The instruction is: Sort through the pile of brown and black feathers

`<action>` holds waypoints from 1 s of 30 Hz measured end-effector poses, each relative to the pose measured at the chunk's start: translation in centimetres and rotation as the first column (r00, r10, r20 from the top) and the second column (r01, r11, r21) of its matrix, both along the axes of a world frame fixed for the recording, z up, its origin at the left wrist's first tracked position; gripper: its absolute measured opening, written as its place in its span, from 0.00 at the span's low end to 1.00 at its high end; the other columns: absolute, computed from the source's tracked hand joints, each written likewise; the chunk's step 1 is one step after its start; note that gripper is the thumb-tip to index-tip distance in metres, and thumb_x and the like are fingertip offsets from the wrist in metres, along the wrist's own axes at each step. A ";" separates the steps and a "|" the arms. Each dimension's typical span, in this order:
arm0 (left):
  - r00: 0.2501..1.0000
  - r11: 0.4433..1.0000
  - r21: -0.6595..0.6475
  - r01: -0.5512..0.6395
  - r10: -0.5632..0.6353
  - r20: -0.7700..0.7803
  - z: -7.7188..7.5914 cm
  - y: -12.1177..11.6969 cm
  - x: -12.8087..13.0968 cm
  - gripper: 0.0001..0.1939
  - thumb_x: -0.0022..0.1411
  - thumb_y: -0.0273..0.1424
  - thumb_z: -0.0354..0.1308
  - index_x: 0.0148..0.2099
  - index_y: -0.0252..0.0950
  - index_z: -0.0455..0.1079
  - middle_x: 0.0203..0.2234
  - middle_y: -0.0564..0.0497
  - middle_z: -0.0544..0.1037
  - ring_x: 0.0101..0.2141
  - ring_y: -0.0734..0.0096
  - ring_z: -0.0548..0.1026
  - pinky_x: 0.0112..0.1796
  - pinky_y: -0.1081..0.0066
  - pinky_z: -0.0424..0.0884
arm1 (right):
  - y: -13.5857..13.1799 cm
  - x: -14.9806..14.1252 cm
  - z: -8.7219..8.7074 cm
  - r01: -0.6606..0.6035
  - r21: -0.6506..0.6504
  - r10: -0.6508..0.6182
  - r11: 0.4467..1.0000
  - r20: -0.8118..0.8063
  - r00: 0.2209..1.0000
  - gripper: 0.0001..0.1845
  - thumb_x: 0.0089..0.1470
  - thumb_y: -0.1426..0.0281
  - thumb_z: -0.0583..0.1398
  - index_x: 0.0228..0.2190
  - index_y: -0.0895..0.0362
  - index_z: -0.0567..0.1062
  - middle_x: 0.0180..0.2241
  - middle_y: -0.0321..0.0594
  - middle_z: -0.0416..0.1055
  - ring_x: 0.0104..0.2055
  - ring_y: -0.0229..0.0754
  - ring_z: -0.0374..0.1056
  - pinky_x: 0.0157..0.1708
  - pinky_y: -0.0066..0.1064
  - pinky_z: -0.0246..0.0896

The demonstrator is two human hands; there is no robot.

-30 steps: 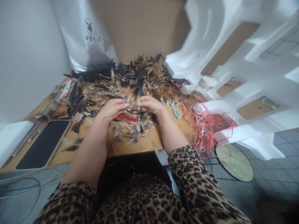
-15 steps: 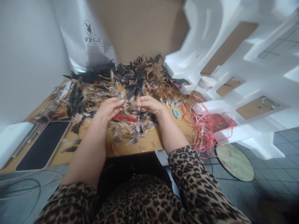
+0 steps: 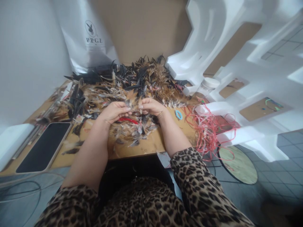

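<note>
My left hand point(image 3: 116, 112) pinches small brown feathers point(image 3: 130, 97) between thumb and fingertips. Close beside it on the right, my right hand point(image 3: 152, 107) is closed too, its fingertips on a feather with a pale quill end. Where the two bunches meet, I cannot make out which feather belongs to which hand. Just below my hands, a bright red strip point(image 3: 128, 120) lies among loose feathers point(image 3: 129, 134). Behind them spreads a large heap of brown and black feathers point(image 3: 151, 74).
A phone point(image 3: 44, 146) lies at the left by a white box point(image 3: 14, 142). At the right are a blue ring point(image 3: 178, 114), tangled red ties point(image 3: 208, 132), a lidded clear jar point(image 3: 208, 85) and white foam packing point(image 3: 201, 37). A silver bag point(image 3: 87, 53) stands behind.
My left hand has moved right and slightly down, bringing its feathers up against those at my right hand. My right hand has hardly moved.
</note>
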State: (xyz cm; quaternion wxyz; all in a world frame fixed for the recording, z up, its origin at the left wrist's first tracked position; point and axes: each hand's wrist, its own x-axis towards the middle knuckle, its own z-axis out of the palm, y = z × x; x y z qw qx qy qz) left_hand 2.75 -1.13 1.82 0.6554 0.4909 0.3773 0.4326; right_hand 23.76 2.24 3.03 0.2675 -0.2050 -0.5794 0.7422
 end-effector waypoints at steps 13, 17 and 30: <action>0.877 0.914 -0.079 -0.399 0.405 0.259 0.5 0.6 0.6 0.04 0.46 0.21 0.65 0.26 0.28 0.72 0.23 0.47 0.77 0.24 0.81 0.74 0.28 0.84 0.70 | 0.5 -1.0 0.4 0.483 -0.232 -0.515 0.844 -0.099 0.852 0.19 0.32 0.68 0.69 0.24 0.59 0.65 0.19 0.29 0.66 0.16 0.25 0.55 0.14 0.17 0.44; 0.875 0.910 -0.090 -0.404 0.413 0.251 0.2 0.9 0.8 0.05 0.46 0.21 0.65 0.25 0.28 0.71 0.22 0.48 0.76 0.25 0.81 0.74 0.28 0.84 0.70 | 0.1 -2.4 0.0 0.498 -0.140 -0.509 0.856 -0.065 0.858 0.20 0.30 0.65 0.70 0.24 0.59 0.68 0.19 0.29 0.66 0.18 0.27 0.58 0.16 0.19 0.47; 0.956 0.972 -0.051 -0.231 0.237 0.172 -0.1 0.3 1.3 0.07 0.45 0.24 0.66 0.30 0.26 0.74 0.25 0.44 0.78 0.25 0.77 0.75 0.26 0.83 0.70 | -0.8 -4.5 -0.7 0.669 0.140 -0.666 0.730 -0.071 0.742 0.15 0.34 0.64 0.66 0.21 0.59 0.67 0.17 0.29 0.65 0.19 0.28 0.57 0.22 0.23 0.50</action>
